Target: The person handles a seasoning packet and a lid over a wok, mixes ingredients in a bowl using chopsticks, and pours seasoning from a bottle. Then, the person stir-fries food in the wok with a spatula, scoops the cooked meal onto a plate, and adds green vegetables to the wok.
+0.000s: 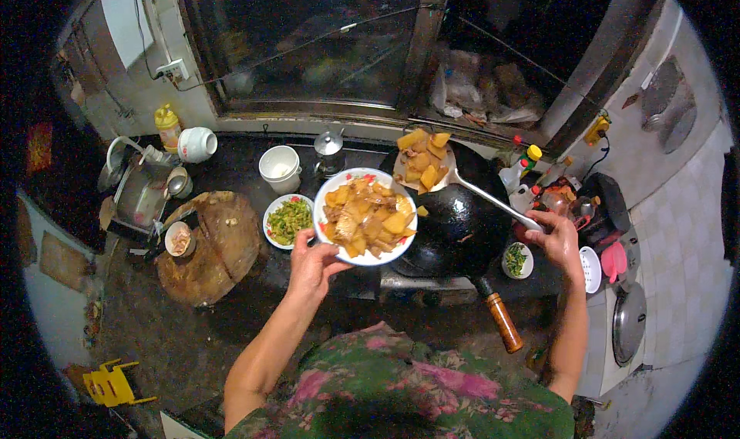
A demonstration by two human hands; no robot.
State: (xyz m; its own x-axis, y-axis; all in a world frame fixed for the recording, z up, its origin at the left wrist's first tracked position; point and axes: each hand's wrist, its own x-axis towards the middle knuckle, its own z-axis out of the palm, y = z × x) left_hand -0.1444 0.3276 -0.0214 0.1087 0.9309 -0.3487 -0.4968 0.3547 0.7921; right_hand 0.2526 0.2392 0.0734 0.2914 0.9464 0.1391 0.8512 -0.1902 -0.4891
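My left hand (315,264) grips the lower left rim of a white plate (319,208) with a red flower pattern. Heaped on that plate are cooked potato chunks (370,219) in brown sauce. My right hand (556,239) holds the long handle of a metal wok spatula (491,196). More potato chunks (425,158) lie on its blade, up and to the right of the plate. Below the spatula is a black wok (457,231) with a wooden handle (504,323); a small potato piece clings near its left side.
A plate of green vegetables (289,219) stands beside the held plate. A round wooden chopping board (219,265) bears a cleaver and a small bowl (180,239). A bowl of chopped greens (517,261) and several bottles (558,199) are at the right. A white tub (280,170) stands behind.
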